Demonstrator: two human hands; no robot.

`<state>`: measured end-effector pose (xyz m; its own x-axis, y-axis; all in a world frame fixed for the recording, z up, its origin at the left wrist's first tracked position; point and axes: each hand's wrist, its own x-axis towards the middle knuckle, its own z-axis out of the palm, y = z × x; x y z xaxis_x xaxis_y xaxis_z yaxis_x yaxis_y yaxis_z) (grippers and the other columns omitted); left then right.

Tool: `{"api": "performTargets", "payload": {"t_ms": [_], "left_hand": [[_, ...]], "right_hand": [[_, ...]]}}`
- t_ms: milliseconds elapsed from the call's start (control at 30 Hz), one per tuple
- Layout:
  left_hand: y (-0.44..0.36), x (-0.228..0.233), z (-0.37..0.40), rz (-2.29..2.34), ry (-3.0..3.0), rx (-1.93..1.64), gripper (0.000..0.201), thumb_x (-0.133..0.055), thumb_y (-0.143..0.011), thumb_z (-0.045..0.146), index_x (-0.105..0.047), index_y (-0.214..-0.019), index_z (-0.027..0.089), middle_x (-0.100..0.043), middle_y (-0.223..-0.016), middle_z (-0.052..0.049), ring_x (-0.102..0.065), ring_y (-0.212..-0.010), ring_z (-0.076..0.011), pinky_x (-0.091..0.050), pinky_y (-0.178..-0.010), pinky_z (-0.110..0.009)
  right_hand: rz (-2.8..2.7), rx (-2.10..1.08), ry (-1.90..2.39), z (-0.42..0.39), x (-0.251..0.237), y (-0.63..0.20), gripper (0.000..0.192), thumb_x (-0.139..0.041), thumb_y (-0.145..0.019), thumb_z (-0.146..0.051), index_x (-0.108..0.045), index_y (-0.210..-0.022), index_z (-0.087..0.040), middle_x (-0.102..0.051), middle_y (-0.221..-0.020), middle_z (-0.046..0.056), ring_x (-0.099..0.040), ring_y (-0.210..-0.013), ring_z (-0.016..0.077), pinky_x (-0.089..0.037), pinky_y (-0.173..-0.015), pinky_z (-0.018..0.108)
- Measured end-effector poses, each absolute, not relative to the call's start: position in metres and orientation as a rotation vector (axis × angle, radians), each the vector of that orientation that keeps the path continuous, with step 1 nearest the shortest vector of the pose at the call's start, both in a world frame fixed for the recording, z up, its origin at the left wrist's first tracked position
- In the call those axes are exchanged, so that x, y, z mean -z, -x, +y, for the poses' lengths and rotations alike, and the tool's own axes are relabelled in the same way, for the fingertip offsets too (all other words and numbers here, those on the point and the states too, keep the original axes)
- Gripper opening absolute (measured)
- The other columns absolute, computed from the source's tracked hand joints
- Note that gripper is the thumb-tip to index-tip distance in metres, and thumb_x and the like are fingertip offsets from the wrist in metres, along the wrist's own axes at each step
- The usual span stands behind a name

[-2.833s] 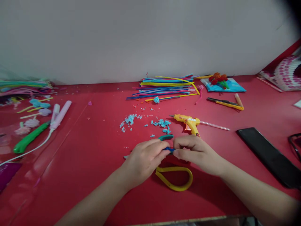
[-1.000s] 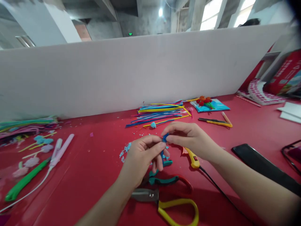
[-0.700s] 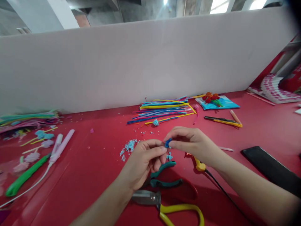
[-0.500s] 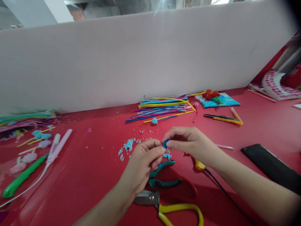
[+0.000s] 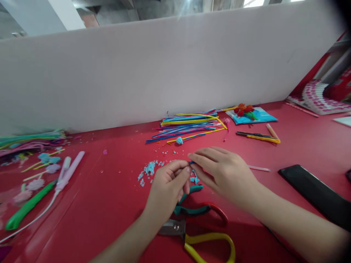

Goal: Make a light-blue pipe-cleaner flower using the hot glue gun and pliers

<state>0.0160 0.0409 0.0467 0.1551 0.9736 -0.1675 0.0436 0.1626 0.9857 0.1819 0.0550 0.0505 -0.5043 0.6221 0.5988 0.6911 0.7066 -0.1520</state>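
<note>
Both my hands meet above the middle of the red table (image 5: 115, 190). My left hand (image 5: 167, 190) pinches a small blue pipe-cleaner piece (image 5: 191, 163) between thumb and forefinger. My right hand (image 5: 225, 173) covers the same piece from the right, its fingers stretched over it, so the piece is mostly hidden. Directly under my hands lie teal-handled pliers (image 5: 192, 209) and scissors with one red and one yellow handle (image 5: 211, 243). Light blue trimmings (image 5: 149, 170) are scattered just left of my hands.
A bundle of coloured pipe cleaners (image 5: 189, 124) lies by the white partition. A yellow box cutter (image 5: 259, 137), a blue packet with red flowers (image 5: 251, 114) and a black phone (image 5: 315, 195) sit to the right. A pink iron (image 5: 70, 171), a green tool (image 5: 27, 210) and small flowers lie left.
My right hand has flattened over the blue piece, which now shows much less. The view has tilted up since the earliest frame, and the yellow glue gun is now hidden behind my right hand.
</note>
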Motion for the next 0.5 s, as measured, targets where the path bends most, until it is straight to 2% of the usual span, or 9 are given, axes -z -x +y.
{"api": "performTargets", "payload": {"t_ms": [167, 333, 433, 500], "left_hand": [[-0.018, -0.048, 0.038, 1.192, -1.192, -0.970, 0.015, -0.054, -0.084, 0.030, -0.060, -0.079, 0.017, -0.047, -0.040, 0.008, -0.028, -0.032, -0.0033, -0.021, -0.033, -0.014], [-0.018, -0.053, 0.036, 1.141, -1.163, -0.988, 0.012, -0.055, -0.082, 0.024, -0.060, -0.074, 0.017, -0.041, -0.038, 0.010, -0.024, -0.034, -0.0028, -0.020, -0.034, -0.013], [-0.017, -0.054, 0.036, 1.098, -1.135, -1.004, 0.013, -0.056, -0.080, 0.024, -0.058, -0.070, 0.017, -0.040, -0.037, 0.010, -0.024, -0.034, -0.0026, -0.018, -0.033, -0.012], [-0.015, -0.054, 0.035, 1.083, -1.108, -1.014, 0.012, -0.056, -0.081, 0.025, -0.056, -0.071, 0.018, -0.041, -0.037, 0.010, -0.023, -0.033, -0.0025, -0.017, -0.032, -0.012]], "right_hand": [[-2.345, 0.321, 0.924, 0.055, -0.042, -0.178, 0.028, -0.044, -0.093, -0.016, -0.059, -0.114, -0.005, -0.070, -0.081, 0.009, -0.064, -0.067, 0.0189, -0.049, -0.057, 0.030], [-2.357, 0.385, 0.813, 0.055, -0.039, -0.176, 0.023, -0.041, -0.091, -0.010, -0.060, -0.102, -0.005, -0.071, -0.082, 0.013, -0.065, -0.069, 0.0198, -0.049, -0.059, 0.030], [-2.313, 0.281, 0.784, 0.054, -0.043, -0.178, 0.020, -0.041, -0.092, -0.010, -0.061, -0.092, -0.010, -0.071, -0.080, 0.012, -0.065, -0.067, 0.0185, -0.047, -0.059, 0.028], [-2.253, 0.061, 0.814, 0.054, -0.050, -0.181, 0.018, -0.045, -0.093, -0.014, -0.062, -0.097, -0.012, -0.071, -0.079, 0.008, -0.065, -0.066, 0.0162, -0.047, -0.059, 0.026]]}}
